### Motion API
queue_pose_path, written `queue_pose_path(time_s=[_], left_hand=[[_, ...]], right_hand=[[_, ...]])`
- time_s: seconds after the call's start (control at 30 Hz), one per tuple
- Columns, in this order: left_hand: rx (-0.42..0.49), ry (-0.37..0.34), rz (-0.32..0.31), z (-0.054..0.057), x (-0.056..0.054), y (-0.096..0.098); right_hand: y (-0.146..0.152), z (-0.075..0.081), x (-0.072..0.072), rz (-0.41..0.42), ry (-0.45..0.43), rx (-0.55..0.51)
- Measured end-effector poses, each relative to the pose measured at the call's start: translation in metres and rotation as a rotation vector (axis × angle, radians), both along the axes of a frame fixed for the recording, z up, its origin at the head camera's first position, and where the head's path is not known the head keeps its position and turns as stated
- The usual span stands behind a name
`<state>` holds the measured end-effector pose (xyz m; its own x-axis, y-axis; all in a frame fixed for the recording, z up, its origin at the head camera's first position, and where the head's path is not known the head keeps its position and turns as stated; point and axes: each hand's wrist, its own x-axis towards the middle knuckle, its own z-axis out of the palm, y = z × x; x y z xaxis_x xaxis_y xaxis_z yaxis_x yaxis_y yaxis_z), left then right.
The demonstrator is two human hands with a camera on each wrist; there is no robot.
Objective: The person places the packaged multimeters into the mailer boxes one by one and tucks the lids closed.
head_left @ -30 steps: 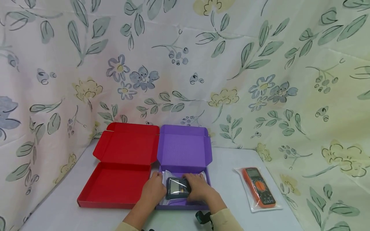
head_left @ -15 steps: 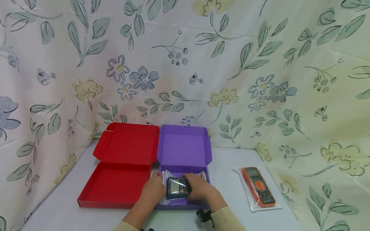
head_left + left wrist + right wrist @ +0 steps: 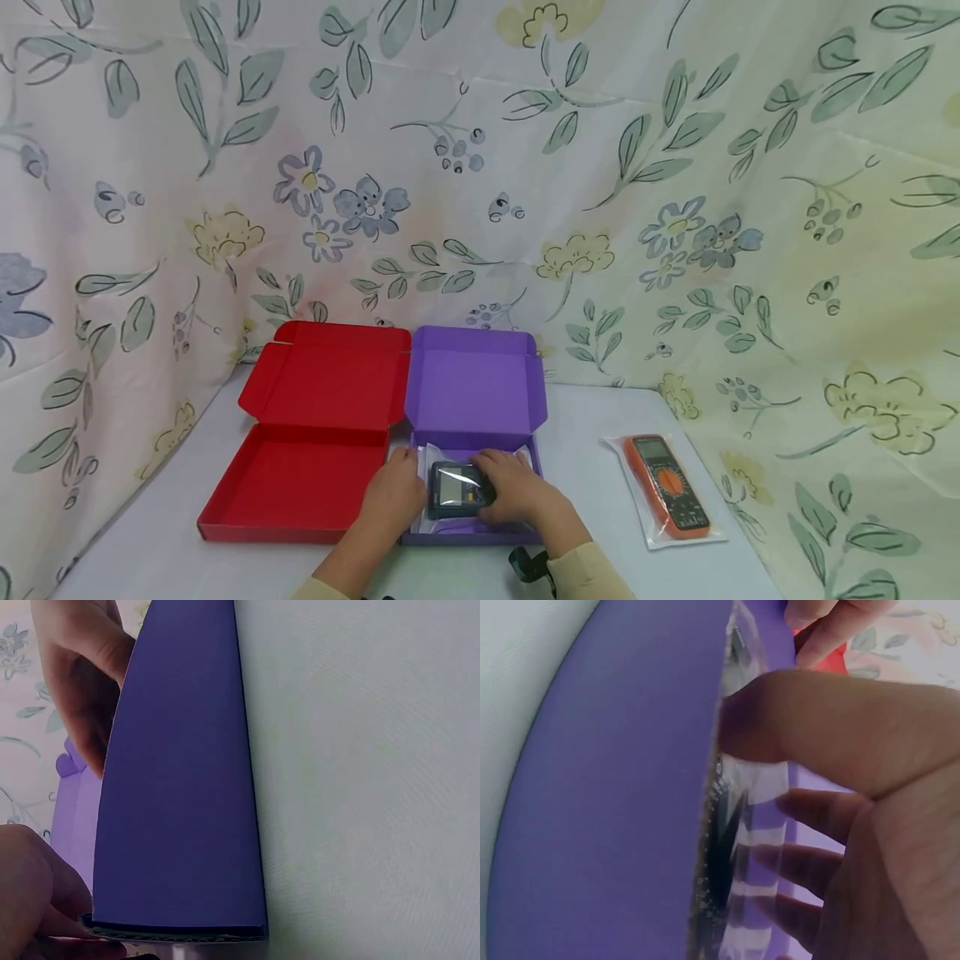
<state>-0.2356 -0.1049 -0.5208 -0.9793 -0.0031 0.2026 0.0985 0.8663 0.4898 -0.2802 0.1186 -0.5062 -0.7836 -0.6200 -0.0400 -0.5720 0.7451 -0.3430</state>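
An open purple box [image 3: 471, 539] stands in the middle of the table in the head view. In it lies a dark handheld meter [image 3: 447, 488] with a grey screen, sealed in a clear plastic bag. My left hand [image 3: 395, 492] grips the box's left side wall, its fingers curled over the edge. With my right hand [image 3: 517, 490] I hold the meter's right end, thumb at the near side and fingers on the far side. The right wrist view shows the thumb [image 3: 802, 724] just inside the front wall, against the bag. The meter's right end is hidden by my hand.
An open red box [image 3: 266, 531] stands against the purple box's left side. To the right, an orange multimeter [image 3: 667, 483] in a clear bag lies on the white table [image 3: 585, 467]. Floral cloth [image 3: 465, 192] hangs behind. Below my right wrist is a small dark object [image 3: 528, 565].
The head view has shifted slightly, so everything appears a little further left. Both hands, the meter and the boxes keep their places relative to one another.
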Motion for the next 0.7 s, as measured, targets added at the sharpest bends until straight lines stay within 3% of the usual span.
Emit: queue_pose_path(time_s=[0.23, 0.47, 0.7], left_hand=[[-0.016, 0.023, 0.005, 0.005, 0.000, 0.001], [-0.075, 0.199, -0.037, 0.007, -0.002, 0.005], [-0.075, 0.246, -0.049, 0.017, -0.009, 0.006]], right_hand=[[0.004, 0.002, -0.002, -0.007, 0.016, -0.097], [0.008, 0.002, -0.006, -0.035, 0.127, -0.189], [0.013, 0.003, -0.010, -0.132, 0.293, -0.273]])
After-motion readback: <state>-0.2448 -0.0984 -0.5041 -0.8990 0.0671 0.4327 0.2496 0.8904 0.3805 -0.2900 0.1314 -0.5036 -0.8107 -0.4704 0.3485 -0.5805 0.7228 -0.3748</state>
